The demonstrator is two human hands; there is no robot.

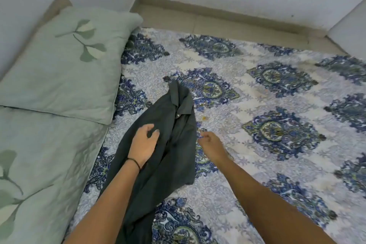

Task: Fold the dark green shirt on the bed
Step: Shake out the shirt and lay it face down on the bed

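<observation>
The dark green shirt [174, 144] lies bunched lengthwise on the bed [257, 89], collar pointing away from me, its lower end running off the bottom of the view. My left hand [143, 144] rests on the shirt's left side with the fingers curled into the cloth. My right hand [211, 142] is at the shirt's right edge, fingers curled; whether it pinches the fabric is not clear.
The bed has a white sheet with blue-green medallions. Two pale green pillows [65, 61] lie along the left side against the wall. Beyond the far edge of the bed is a strip of beige floor [227, 20] and white walls.
</observation>
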